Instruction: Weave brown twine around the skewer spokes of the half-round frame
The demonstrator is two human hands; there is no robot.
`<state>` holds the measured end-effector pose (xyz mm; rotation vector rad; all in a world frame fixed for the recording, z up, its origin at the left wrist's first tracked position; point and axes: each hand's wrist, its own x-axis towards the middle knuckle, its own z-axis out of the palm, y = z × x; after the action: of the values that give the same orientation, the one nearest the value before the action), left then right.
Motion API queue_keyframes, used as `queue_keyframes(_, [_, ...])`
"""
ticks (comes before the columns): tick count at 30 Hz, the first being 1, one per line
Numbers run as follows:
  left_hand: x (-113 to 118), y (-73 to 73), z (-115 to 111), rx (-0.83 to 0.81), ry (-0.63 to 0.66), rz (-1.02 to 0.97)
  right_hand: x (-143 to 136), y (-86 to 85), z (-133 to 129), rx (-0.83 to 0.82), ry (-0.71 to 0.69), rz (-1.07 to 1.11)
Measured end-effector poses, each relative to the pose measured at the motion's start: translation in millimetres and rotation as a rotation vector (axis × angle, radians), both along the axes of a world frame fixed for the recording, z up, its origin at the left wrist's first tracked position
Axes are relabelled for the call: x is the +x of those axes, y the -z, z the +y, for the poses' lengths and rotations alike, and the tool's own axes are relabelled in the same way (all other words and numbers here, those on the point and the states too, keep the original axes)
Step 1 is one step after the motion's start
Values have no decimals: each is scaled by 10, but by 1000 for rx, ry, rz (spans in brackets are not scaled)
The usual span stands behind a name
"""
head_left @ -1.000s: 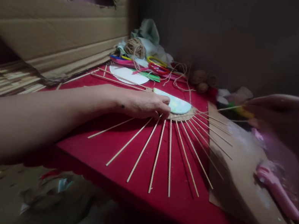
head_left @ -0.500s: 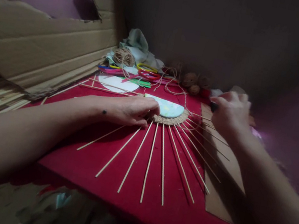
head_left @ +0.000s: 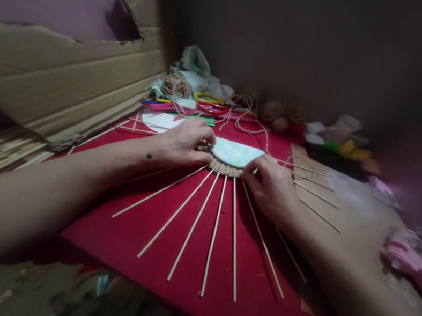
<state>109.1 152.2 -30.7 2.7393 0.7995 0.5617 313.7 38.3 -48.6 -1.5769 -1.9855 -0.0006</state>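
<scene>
A half-round woven twine piece point(head_left: 225, 169) lies on the red tabletop, with thin sticks point(head_left: 214, 235) fanning out from its curved edge towards me. On top of it is a pale green and white patterned half-round panel point(head_left: 236, 153). My left hand point(head_left: 187, 141) pinches the weave's left end, fingers curled. Gripping the right end between thumb and fingers is my right hand point(head_left: 271, 186). Parts of the weave are hidden under both hands. Loose twine point(head_left: 267, 140) trails from the piece towards the back.
A pink glue gun point(head_left: 412, 264) rests on a brown board point(head_left: 366, 223) at the right. Twine balls point(head_left: 176, 86), scissors with red handles point(head_left: 211, 108) and cloth scraps point(head_left: 195, 62) crowd the back. Cardboard point(head_left: 65, 78) stands at left, beside bundled sticks point(head_left: 11, 155).
My right hand has come down and left from above the board, where it held something dark, to the right end of the weave. My left hand stays at the left end.
</scene>
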Motion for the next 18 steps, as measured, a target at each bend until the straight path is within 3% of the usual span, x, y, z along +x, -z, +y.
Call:
queue_keyframes(5, [-20,5,28,-63,12,32,-18,62,17,46,4,4])
queue_keyframes(11, [-54,-54,26,-303,47,-12,-22,67,22,61,45,8])
queue_keyframes(18, [-38,-31,-14,-146,41,7,-43,80,-8,46,69,30])
